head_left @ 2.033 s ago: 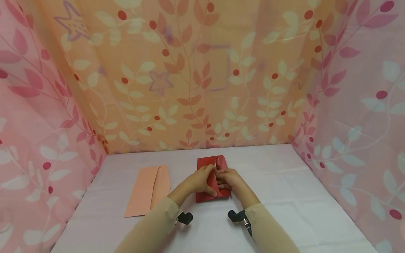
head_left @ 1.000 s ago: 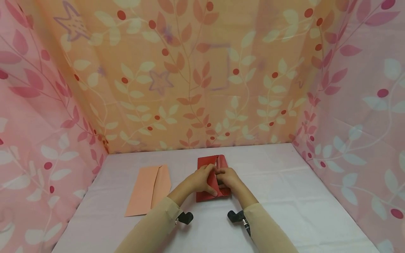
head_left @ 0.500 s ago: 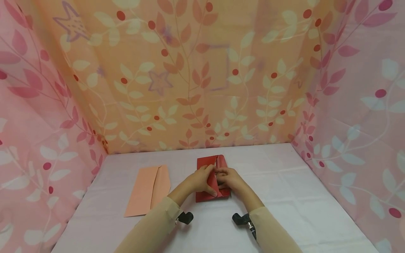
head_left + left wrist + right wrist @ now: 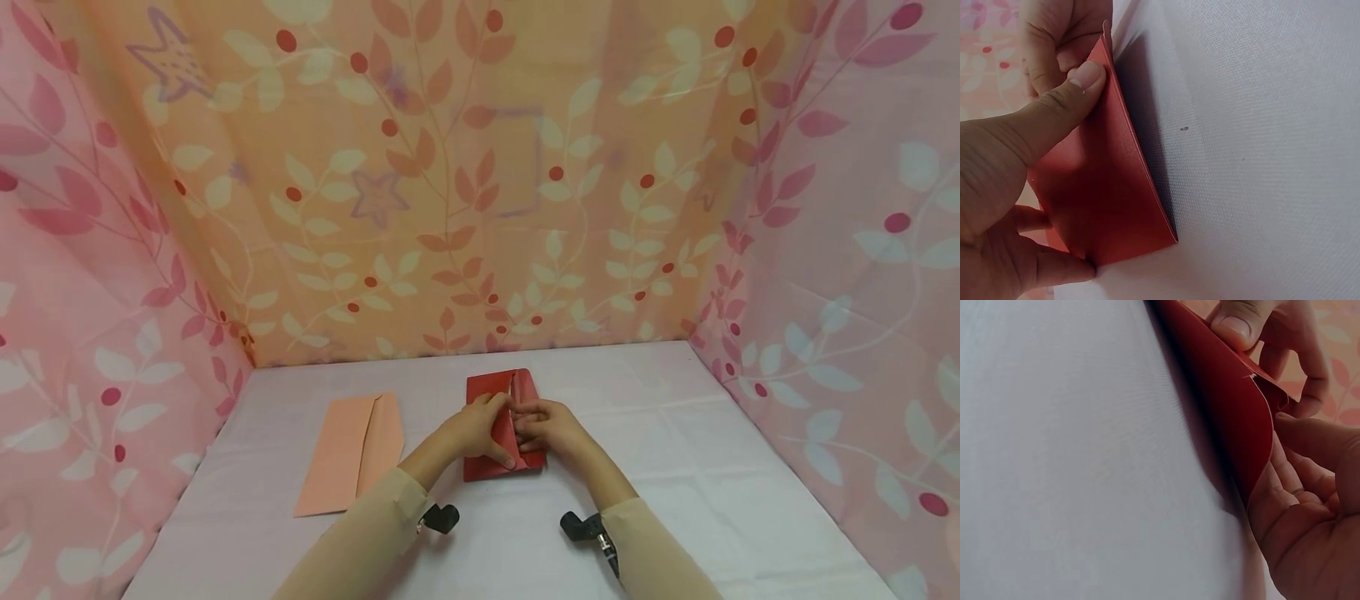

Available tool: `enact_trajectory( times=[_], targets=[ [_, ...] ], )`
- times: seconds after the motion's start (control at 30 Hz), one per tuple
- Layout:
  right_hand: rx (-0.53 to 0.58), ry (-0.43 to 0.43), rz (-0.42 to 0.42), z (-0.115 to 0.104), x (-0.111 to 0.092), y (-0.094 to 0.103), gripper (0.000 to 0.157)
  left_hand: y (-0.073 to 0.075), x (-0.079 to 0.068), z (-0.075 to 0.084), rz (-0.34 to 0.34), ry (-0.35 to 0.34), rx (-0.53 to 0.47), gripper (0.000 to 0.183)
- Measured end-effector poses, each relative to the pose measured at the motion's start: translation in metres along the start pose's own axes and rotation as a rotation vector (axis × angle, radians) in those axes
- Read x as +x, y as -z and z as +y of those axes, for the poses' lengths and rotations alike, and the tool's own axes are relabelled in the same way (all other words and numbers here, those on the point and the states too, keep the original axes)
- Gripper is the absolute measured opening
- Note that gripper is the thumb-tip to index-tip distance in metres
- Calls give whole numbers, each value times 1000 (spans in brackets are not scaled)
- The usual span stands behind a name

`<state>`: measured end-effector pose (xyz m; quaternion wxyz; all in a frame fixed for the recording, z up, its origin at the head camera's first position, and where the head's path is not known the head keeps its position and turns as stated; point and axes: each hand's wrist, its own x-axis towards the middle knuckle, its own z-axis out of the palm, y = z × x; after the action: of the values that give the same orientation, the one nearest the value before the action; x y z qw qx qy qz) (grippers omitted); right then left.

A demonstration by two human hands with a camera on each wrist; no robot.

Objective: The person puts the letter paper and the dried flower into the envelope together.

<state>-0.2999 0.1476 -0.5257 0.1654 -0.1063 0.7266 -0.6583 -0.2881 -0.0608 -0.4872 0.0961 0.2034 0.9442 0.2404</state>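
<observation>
A red envelope (image 4: 483,386) lies at the middle of the table, its unfolded flap (image 4: 527,381) to the right. My left hand (image 4: 480,427) grips the envelope, the thumb (image 4: 1085,78) pressing on its face close to the near edge and the other fingers spread toward the far side. At the envelope's opening is my right hand (image 4: 546,423), over the flap, with loosely bent fingers pointing into the gap. In the right wrist view, the right thumb tip (image 4: 1284,417) is right at the opening and no object shows between the fingers; part of them is hidden behind the flap.
A peach envelope (image 4: 337,454) with its flap unfolded to the right lies on the white-covered table (image 4: 660,417), left of the red one. A floral curtain (image 4: 450,167) rises behind the table and along both sides. Black wrist cameras (image 4: 441,518) hang at the sleeves.
My right hand and forearm have shifted a little to the right, and its fingers sit less deep in the red envelope's opening. The left hand and both envelopes have stayed in place.
</observation>
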Motion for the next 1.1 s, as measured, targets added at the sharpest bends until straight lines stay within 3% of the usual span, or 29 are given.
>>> enact_trajectory(
  times=[1.1],
  targets=[
    [-17, -35, 65, -8, -29, 24, 43, -1, -3, 11, -32, 68, 24, 94]
  ],
)
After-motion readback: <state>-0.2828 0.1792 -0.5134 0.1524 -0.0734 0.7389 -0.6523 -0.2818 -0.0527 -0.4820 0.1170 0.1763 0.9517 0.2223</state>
